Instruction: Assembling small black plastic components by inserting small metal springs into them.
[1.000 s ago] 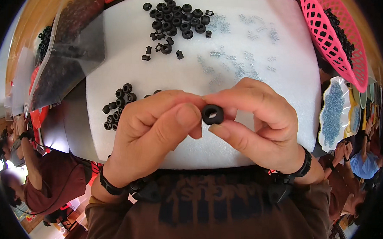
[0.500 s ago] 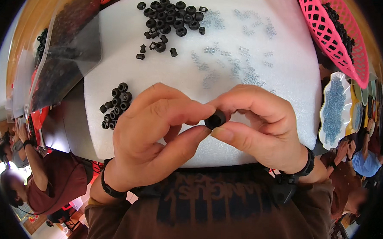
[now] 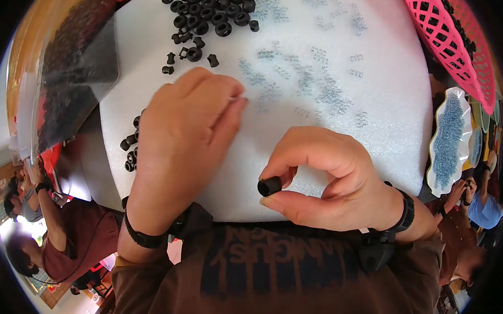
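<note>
Between the thumb and forefinger of my right hand [image 3: 323, 180] is a hollow, round black plastic cord-lock shell [image 3: 269, 186], its opening turned up toward the front. My left hand [image 3: 188, 129] is raised over the white foam sheet [image 3: 246, 157], thumb and fingertips pressed together; whatever is in the pinch is too small to make out. Small clear-blue springs [image 3: 308, 81] lie scattered just beyond it. At the far left sits a heap of black shells [image 3: 207, 12], with a few spool-shaped black plungers [image 3: 212, 60] beside it. Another group of black pieces [image 3: 130, 143] is partly hidden behind my left wrist.
A pink mesh basket [image 3: 436, 30] holding black parts stands at the far right. Below it is a scalloped white dish [image 3: 465, 118] full of springs. On the left, a clear plastic bin [image 3: 106, 66] borders the sheet. Other people are seated at both sides.
My left hand has left the shell and moved up and left toward the springs. My right hand keeps the shell and has shifted slightly down and left. The view has shifted a little.
</note>
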Available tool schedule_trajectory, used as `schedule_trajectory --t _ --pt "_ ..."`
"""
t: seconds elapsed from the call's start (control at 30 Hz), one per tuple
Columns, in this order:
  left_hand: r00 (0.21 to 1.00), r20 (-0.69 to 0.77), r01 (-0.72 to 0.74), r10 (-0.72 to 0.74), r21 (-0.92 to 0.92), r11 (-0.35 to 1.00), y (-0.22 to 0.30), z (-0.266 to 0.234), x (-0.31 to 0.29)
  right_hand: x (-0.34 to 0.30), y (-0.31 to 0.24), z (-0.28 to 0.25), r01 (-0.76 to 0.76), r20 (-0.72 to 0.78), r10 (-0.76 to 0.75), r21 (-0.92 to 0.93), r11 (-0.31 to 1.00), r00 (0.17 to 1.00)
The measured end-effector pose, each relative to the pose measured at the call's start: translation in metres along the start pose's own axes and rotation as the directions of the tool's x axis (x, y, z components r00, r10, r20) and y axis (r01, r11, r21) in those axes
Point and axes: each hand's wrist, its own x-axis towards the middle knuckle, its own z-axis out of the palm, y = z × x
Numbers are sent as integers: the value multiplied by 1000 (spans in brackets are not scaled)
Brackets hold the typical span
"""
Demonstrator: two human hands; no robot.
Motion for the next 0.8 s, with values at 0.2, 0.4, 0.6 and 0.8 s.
schedule_trajectory --t 0.2,0.4,0.6,0.8 --pt "991 124 -67 48 156 985 8 8 3 -1 -3 1 -7 76 4 34 999 997" --pt "994 76 -84 78 86 993 1 12 -1 -3 -1 2 -61 47 58 80 995 997" --pt "998 33 61 -59 -79 995 7 3 -5 -3 -5 -3 -218 18 219 195 956 976" --pt "998 -9 55 -61 -350 935 10 1 -5 -3 0 -3 -178 -119 218 277 944 969"
